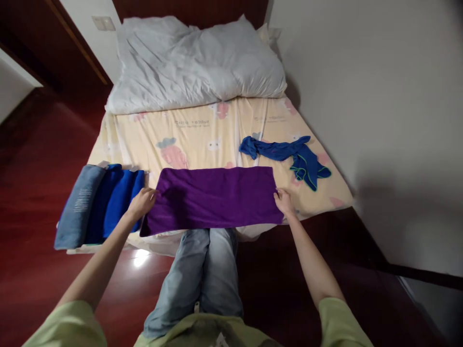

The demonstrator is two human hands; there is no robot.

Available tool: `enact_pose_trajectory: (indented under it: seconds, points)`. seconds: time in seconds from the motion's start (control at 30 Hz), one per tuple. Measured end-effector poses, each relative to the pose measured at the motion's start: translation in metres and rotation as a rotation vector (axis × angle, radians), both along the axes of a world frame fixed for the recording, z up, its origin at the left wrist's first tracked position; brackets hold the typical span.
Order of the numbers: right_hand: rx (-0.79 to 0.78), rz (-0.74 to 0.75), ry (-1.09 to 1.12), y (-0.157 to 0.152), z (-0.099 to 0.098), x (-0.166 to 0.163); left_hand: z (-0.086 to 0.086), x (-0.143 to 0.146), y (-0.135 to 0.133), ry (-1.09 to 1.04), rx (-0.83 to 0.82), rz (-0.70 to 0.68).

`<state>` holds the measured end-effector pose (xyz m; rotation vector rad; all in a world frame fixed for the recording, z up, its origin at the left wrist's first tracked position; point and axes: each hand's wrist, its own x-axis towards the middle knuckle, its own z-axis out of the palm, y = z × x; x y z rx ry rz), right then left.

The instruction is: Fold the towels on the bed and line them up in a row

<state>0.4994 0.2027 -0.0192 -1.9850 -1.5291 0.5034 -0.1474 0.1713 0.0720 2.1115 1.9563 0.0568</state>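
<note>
A purple towel (213, 197) lies flat across the near edge of the bed, folded into a long strip. My left hand (142, 202) pinches its left end, fingers closed on the cloth. At the towel's right end my right hand (284, 201) grips the edge in the same way. Left of my left hand lie a folded blue towel (115, 200) and a folded grey-blue towel (77, 207), side by side.
A crumpled dark blue cloth with green trim (289, 156) lies on the yellow patterned sheet (202, 137) at the right. A white duvet (195, 62) is heaped at the head of the bed. A white wall stands at the right and dark red floor at the left.
</note>
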Motion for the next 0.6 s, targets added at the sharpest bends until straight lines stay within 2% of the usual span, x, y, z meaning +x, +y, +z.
enact_pose_trajectory:
  seconds: [0.17, 0.3, 0.47, 0.6]
  points:
    - [0.021, -0.076, 0.084, 0.084, -0.023, 0.006, -0.022, -0.002, 0.079, -0.119, 0.051, 0.016]
    - [-0.026, -0.143, 0.068, 0.137, -0.034, 0.015, -0.046, -0.003, 0.131, -0.098, 0.021, 0.044]
    - [-0.052, -0.164, 0.143, 0.171, -0.038, 0.023, -0.075, -0.005, 0.173, -0.059, -0.033, 0.054]
    - [-0.059, -0.13, 0.191, 0.183, -0.039, 0.032, -0.081, -0.012, 0.191, -0.041, -0.005, 0.047]
